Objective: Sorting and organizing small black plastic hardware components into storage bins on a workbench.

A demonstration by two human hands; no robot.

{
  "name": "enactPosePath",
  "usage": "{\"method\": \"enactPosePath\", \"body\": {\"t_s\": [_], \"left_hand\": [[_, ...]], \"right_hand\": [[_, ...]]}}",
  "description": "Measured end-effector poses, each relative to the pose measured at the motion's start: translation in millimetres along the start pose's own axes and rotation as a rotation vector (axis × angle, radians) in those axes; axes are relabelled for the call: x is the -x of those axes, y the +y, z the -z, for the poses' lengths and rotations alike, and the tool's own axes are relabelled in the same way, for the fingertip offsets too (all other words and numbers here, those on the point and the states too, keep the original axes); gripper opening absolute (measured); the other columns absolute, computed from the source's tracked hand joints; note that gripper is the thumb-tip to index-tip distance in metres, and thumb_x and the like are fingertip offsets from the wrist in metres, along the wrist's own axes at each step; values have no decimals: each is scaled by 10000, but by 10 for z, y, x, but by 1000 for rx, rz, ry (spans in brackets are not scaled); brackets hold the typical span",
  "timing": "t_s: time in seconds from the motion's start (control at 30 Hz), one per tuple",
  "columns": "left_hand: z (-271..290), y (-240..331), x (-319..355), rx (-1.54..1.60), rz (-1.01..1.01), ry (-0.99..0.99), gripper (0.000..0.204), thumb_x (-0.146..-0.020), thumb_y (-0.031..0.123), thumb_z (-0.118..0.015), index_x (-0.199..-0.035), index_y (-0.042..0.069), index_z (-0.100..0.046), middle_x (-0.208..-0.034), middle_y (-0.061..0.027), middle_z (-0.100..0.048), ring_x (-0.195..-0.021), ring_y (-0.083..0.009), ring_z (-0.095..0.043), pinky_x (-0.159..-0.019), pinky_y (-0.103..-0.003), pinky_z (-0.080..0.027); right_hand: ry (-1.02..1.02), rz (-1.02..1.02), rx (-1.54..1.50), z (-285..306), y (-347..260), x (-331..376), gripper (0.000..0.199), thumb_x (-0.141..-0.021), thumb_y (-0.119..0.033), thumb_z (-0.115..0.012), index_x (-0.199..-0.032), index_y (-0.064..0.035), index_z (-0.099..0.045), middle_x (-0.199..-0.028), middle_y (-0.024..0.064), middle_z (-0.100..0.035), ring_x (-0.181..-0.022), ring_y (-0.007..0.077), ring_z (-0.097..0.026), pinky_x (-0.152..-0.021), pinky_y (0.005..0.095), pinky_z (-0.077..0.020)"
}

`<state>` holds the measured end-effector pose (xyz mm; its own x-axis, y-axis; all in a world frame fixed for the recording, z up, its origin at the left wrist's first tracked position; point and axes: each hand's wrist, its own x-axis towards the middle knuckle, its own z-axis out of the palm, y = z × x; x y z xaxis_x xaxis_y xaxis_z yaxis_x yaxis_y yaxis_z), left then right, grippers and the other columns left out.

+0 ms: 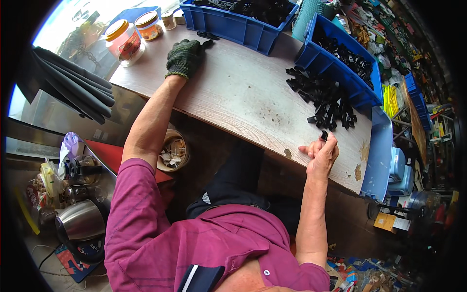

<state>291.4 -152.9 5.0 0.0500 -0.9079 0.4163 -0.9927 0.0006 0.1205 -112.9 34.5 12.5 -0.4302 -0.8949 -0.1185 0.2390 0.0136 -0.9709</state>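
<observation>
Wooden tabletop (243, 92) ran diagonally across the view, person seated at its near edge. Two blue bins sat at the far side: one bin (233, 27) at top centre with black parts inside, a second bin (321, 61) at right, also holding black parts. A flat blue lid (379, 155) leaned off the tabletop's right end. Heap of small black plastic clips (323, 100) lay loose on the tabletop just beside the right bin, directly above the right hand and near it.

Left arm stretched far forward across the tabletop, nearly straight. Left hand (184, 58) wore a dark knit glove, palm down, fingers curled loosely, resting on the surface; a lone black clip piece (208, 35) lay just past its fingertips, contact unclear, so grip could not be told. Two orange-lidded jars (129, 39) stood just left of that hand.

Right arm bent at the elbow, forearm rising to the tabletop's near edge. Right hand (321, 153) bare, fingers folded in, thumb and forefinger pinched on one small black clip (324, 135) at the bottom edge of the heap.
</observation>
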Motion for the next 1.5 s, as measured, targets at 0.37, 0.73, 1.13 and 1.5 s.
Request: {"method": "enactPosePath", "body": {"t_s": [0.37,0.73,1.13,1.5], "left_hand": [[308,1095,682,258,-285,-104,309,-931,230,-574,-1221,130,-611,-930,-176,-672,-834,-367,-659,-730,-484,-523],[534,1272,566,197,-443,-201,116,-888,190,-620,-958,155,-706,-961,-126,-645,-948,-372,-617,-787,-482,-533],[174,2011,1376,1048,-488,-32,240,-921,146,-670,-1122,16,-658,-1036,-188,-687,-959,-350,-672,-822,-398,-538],[405,2539,1550,1443,-110,-559,252,-982,220,-573,-1149,41,-634,-966,-171,-686,-855,-346,-671,-732,-419,-522]], "right_hand": [[-19,21,6,-25,-4,7,443,-982,-405,-510,-646,-127,-431,-460,-52,-232,-413,95,-310,-474,367,-545],[-9,17,-31,-6,-4,23,383,-986,-380,-477,-737,-90,-481,-481,-46,-239,-413,97,-306,-474,375,-547],[69,30,-54,-56,-12,22,354,-966,-362,-482,-769,-68,-491,-524,-27,-260,-412,115,-306,-438,375,-527],[55,27,22,-46,5,40,309,-974,-326,-474,-812,-73,-549,-616,10,-479,-391,135,-407,-406,275,-437]]}}
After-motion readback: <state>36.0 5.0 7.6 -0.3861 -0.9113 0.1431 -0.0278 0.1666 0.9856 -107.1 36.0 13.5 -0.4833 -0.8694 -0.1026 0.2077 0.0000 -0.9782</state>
